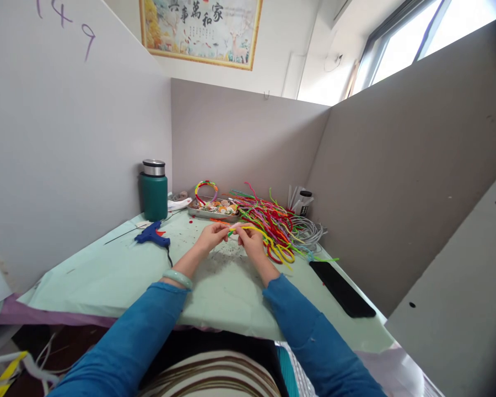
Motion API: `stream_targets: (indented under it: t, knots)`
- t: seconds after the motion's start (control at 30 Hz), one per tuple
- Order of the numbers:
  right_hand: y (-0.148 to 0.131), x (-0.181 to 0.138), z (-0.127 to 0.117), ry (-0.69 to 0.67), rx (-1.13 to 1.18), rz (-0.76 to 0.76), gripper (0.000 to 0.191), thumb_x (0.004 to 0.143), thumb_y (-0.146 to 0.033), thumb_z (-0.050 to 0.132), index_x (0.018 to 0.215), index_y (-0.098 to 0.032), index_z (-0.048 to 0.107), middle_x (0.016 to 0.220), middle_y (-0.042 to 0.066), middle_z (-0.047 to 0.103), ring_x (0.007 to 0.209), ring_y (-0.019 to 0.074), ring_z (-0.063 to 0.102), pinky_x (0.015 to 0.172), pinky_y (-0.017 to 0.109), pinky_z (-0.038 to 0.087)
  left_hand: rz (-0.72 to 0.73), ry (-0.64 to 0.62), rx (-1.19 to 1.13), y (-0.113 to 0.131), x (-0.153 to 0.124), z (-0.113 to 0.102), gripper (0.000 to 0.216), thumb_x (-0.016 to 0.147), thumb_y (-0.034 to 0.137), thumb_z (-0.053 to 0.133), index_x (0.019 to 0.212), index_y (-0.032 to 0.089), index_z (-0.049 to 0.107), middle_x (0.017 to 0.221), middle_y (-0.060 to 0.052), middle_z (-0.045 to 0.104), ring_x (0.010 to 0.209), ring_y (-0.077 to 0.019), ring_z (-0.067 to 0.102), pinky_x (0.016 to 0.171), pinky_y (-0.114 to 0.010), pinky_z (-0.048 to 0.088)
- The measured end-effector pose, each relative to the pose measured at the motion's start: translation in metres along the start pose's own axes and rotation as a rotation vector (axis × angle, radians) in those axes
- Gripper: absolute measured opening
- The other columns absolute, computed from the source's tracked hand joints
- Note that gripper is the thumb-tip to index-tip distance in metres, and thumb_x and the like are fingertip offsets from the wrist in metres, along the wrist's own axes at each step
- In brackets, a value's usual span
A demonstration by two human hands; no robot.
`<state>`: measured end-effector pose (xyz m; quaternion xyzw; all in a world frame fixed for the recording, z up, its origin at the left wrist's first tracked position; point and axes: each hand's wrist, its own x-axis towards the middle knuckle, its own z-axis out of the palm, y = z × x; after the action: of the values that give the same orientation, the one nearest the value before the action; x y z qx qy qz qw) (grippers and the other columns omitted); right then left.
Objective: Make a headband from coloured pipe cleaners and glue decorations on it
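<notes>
Both my hands meet above the middle of the table, fingertips pinched close together. A yellow pipe cleaner (259,229) runs from between them, over my right hand (251,241), and trails to the right. My right hand is closed on it. My left hand (212,236), with a pale green bangle (177,278) on its wrist, is closed at the other end of the same work. A small green piece (230,232) and something pale show between the fingertips; their exact shape is hidden by the fingers.
Behind my hands lies a heap of coloured pipe cleaners (268,218), beside a metal tray (215,215) with a rainbow-wrapped hoop (205,183). A blue glue gun (152,235) and green bottle (154,193) stand left. A black phone-like slab (342,289) lies right. Grey partitions (248,132) enclose the table.
</notes>
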<state>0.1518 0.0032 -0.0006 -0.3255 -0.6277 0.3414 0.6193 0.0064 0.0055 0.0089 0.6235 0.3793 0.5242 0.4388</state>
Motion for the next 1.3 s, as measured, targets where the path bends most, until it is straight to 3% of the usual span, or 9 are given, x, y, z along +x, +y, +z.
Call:
stream_targets:
  t: [0.17, 0.4, 0.63, 1.03, 1.3]
  knots:
    - [-0.002, 0.005, -0.007, 0.086, 0.024, -0.001, 0.026, 0.078, -0.044, 0.051, 0.072, -0.019, 0.049, 0.048, -0.005, 0.046, 0.042, 0.0084, 0.04, 0.044, 0.021, 0.033, 0.099, -0.025, 0.21, -0.005, 0.002, 0.0, 0.025, 0.069, 0.037, 0.059, 0.077, 0.013, 0.057, 0.057, 0.001, 0.056, 0.054, -0.0098, 0.049, 0.052, -0.021, 0.036]
    - [0.001, 0.004, -0.012, -0.007, -0.197, -0.104, 0.026, 0.08, -0.044, 0.048, 0.076, -0.019, 0.052, 0.071, 0.0, 0.056, 0.063, 0.012, 0.052, 0.056, 0.022, 0.039, 0.26, -0.045, 0.563, -0.007, -0.002, 0.001, 0.019, 0.074, 0.027, 0.049, 0.074, 0.014, 0.062, 0.061, 0.001, 0.056, 0.054, -0.0089, 0.044, 0.053, -0.02, 0.034]
    - [0.006, 0.005, -0.014, -0.025, -0.493, -0.18, 0.029, 0.082, -0.044, 0.044, 0.066, -0.019, 0.043, 0.063, -0.003, 0.046, 0.059, 0.0108, 0.042, 0.053, 0.021, 0.032, 0.294, -0.106, 0.605, -0.002, -0.004, 0.003, 0.02, 0.076, 0.025, 0.045, 0.071, 0.013, 0.06, 0.06, 0.002, 0.052, 0.056, -0.0092, 0.041, 0.053, -0.02, 0.033]
    - [0.007, 0.004, -0.012, -0.028, -0.549, -0.184, 0.029, 0.081, -0.04, 0.044, 0.062, -0.019, 0.037, 0.057, -0.005, 0.037, 0.052, 0.0088, 0.034, 0.05, 0.022, 0.026, 0.331, -0.173, 0.68, -0.012, -0.002, 0.003, 0.019, 0.072, 0.03, 0.054, 0.075, 0.013, 0.063, 0.069, 0.0, 0.059, 0.06, -0.0101, 0.045, 0.056, -0.021, 0.035]
    - [0.009, 0.004, -0.013, -0.084, -0.54, -0.157, 0.025, 0.08, -0.037, 0.045, 0.063, -0.019, 0.04, 0.057, -0.005, 0.039, 0.054, 0.0091, 0.035, 0.05, 0.022, 0.026, 0.325, -0.214, 0.63, -0.011, -0.002, 0.002, 0.019, 0.075, 0.027, 0.049, 0.074, 0.013, 0.063, 0.066, 0.0, 0.058, 0.058, -0.0096, 0.045, 0.056, -0.021, 0.035]
